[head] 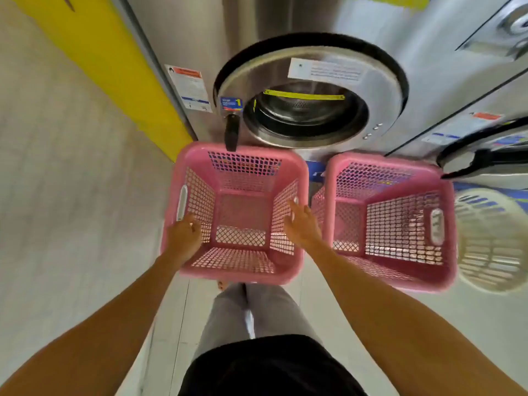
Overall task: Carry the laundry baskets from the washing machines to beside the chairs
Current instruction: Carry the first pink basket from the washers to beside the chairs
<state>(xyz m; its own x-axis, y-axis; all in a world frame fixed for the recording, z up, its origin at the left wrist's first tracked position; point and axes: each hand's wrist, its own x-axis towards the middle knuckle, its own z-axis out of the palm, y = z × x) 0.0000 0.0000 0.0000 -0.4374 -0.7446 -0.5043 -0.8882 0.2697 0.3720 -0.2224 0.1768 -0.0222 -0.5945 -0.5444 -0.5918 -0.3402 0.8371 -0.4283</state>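
Two empty pink mesh laundry baskets stand side by side on the floor in front of a steel washing machine (311, 92). The left pink basket (237, 151) is directly below me. My left hand (183, 235) rests on its left rim near the white handle slot, fingers curled over the edge. My right hand (303, 221) hovers over its right rim with fingers spread, not gripping. The right pink basket (391, 281) sits just beyond that hand, untouched.
A cream round mesh basket (491, 244) stands at the far right. A second washing machine (485, 155) with a black door rim is at the right. A yellow panel (114, 64) and a pale tiled wall (57, 181) are on the left. My legs are below the left basket.
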